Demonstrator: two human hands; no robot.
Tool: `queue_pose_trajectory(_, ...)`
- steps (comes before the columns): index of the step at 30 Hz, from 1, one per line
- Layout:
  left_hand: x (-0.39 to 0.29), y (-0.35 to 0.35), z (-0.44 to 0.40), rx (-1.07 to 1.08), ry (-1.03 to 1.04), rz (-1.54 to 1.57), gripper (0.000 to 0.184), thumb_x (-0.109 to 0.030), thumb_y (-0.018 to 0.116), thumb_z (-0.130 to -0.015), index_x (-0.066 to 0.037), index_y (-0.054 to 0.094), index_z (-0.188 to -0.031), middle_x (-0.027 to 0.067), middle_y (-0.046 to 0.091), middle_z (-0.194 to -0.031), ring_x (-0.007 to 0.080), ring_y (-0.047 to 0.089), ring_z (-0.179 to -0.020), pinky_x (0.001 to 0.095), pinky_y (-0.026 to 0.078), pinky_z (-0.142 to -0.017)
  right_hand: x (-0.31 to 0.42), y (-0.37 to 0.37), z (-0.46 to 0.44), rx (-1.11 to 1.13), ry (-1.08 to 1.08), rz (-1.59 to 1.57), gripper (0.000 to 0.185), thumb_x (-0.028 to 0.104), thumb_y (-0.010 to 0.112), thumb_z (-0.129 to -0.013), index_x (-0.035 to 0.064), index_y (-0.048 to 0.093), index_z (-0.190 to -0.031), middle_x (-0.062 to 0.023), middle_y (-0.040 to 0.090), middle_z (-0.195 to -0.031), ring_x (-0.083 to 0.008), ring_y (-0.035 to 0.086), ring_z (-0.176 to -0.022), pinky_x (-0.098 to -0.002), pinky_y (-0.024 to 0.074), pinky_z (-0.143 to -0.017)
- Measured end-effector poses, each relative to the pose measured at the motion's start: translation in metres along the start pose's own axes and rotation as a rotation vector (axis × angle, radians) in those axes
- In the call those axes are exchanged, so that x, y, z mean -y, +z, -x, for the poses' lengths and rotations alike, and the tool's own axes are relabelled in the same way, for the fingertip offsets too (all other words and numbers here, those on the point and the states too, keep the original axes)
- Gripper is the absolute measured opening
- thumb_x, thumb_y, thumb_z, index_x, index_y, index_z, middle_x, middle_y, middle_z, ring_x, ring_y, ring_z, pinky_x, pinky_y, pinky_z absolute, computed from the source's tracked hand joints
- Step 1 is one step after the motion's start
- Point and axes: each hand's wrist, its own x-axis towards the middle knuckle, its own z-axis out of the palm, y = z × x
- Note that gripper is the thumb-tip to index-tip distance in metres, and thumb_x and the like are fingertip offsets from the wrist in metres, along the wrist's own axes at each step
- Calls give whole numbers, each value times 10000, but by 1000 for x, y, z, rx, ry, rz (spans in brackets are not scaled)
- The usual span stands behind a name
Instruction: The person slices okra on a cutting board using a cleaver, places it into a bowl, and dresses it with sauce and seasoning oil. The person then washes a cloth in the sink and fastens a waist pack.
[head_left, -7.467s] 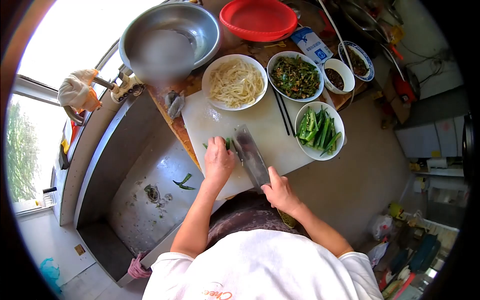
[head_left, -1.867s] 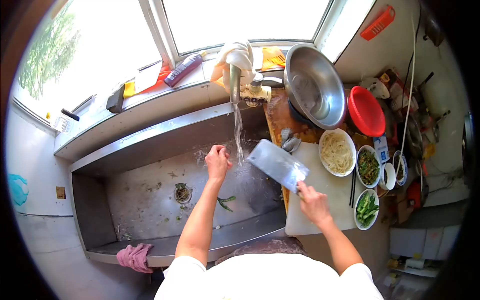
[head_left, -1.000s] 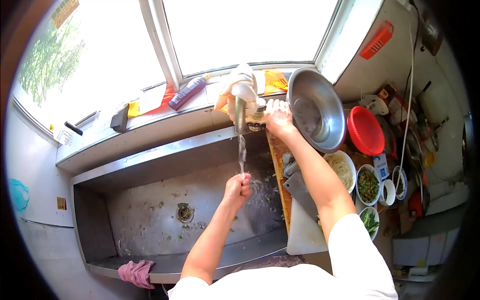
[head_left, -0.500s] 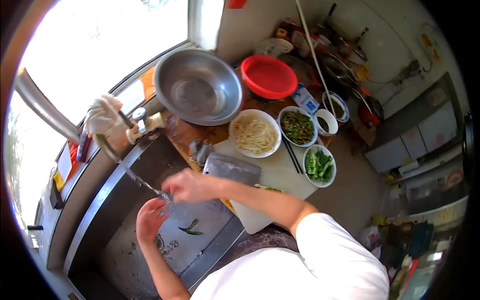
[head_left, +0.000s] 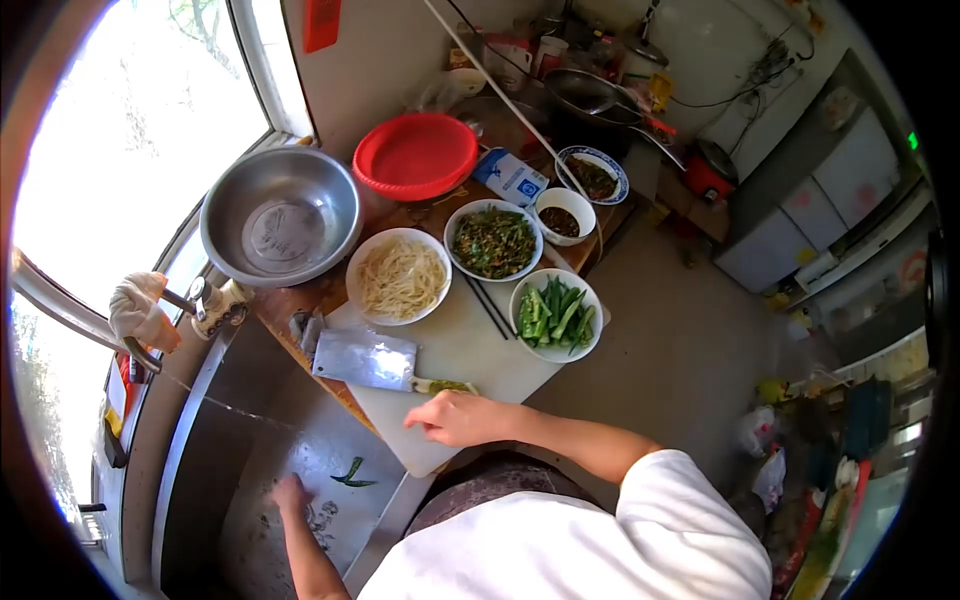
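Note:
My right hand [head_left: 452, 418] is over the near edge of the white cutting board [head_left: 400, 400], palm down, fingers loosely bent and apart, with nothing visible in them. Just beyond it lies a cleaver [head_left: 365, 360], its blade flat on the board and its handle [head_left: 445, 387] close to my knuckles. My left hand [head_left: 290, 495] is low in the metal sink [head_left: 255, 455], smeared by motion, so its fingers cannot be made out. Green chili peppers [head_left: 353, 475] rest on the sink bottom to the right of that hand. A thin stream of water runs from the faucet [head_left: 145, 355].
Beyond the cleaver stand bowls of pale shreds [head_left: 400, 277], chopped greens [head_left: 493, 240], cut green vegetables [head_left: 556, 315] and dark sauce [head_left: 563, 215]. Black chopsticks [head_left: 490, 308] lie between bowls. A steel basin [head_left: 283, 215] and red basin [head_left: 415, 155] are behind.
My right hand has moved from the water stream over the sink to the board beside the cleaver handle. My left hand has dropped lower in the sink. The view has shifted right.

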Motion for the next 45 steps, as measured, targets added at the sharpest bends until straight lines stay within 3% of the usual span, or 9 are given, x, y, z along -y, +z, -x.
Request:
queue_pose_trajectory(7,-175,-56,95,70,-187,847,179,-110,625,-883,5,555,-767,60,573,-673,199,666,-632,300,556,-536,-57,-130,129,-388,387,-565,157,-14,608,-809,-17,671,-953,-81,665,-739,-115,621,-531,-241,516,-497)
queue_pose_trajectory(8,-206,-58,117,39,-318,828,188,-154,635,-873,-25,564,-755,87,596,-671,247,638,-592,373,560,-579,-86,-143,141,-508,431,-583,117,0,591,-814,-5,658,-910,-63,646,-704,-104,593,-491,-234,472,-428)
queue_pose_trajectory(11,-161,-27,124,-573,609,-843,175,-205,641,-846,-56,597,-766,109,640,-747,312,629,-645,458,529,-716,-159,-186,162,-877,514,-710,107,13,600,-825,-12,610,-929,-85,625,-674,-112,569,-463,-234,440,-384)
queue_pose_trajectory(15,-277,-42,165,-448,-201,-250,142,-224,683,-779,-92,629,-778,104,658,-837,295,618,-885,433,440,-843,-199,-218,155,-1033,495,-421,115,16,587,-857,-12,592,-968,-63,624,-720,-113,603,-543,-242,493,-449)
queue_pose_trajectory(19,-348,-37,188,-591,320,-238,73,-102,646,-796,-47,654,-843,136,652,-791,319,604,-739,412,484,-734,-146,-186,107,-744,-20,244,88,57,658,-791,34,662,-876,-117,661,-794,-240,657,-676,-367,518,-624)
queue_pose_trajectory(21,-394,-4,177,-349,251,248,85,-62,613,-819,-29,667,-878,140,653,-781,267,620,-702,374,492,-662,-135,-159,83,-530,-194,542,85,52,565,-767,53,637,-812,-103,640,-766,-257,630,-752,-391,451,-745)
queue_pose_trajectory(30,-577,130,130,-165,448,-270,358,-298,696,-787,-22,549,-960,151,663,-896,344,680,-824,434,550,-694,-97,-118,116,-435,-136,378,45,49,598,-755,48,628,-788,-100,624,-753,-283,610,-750,-395,451,-691)
queue_pose_trajectory(41,-548,100,131,181,310,-371,255,-192,579,-783,-10,707,-907,223,683,-994,367,659,-982,429,533,-831,-89,-100,157,-481,6,292,126,-11,642,-742,-14,660,-866,-127,657,-846,-293,634,-814,-368,520,-734)
queue_pose_trajectory(45,-507,67,131,633,65,266,172,-138,597,-788,29,635,-790,129,646,-722,219,651,-647,314,536,-578,-79,-101,142,-507,-88,361,237,-35,633,-740,-2,666,-973,-136,645,-902,-300,635,-833,-378,523,-747)
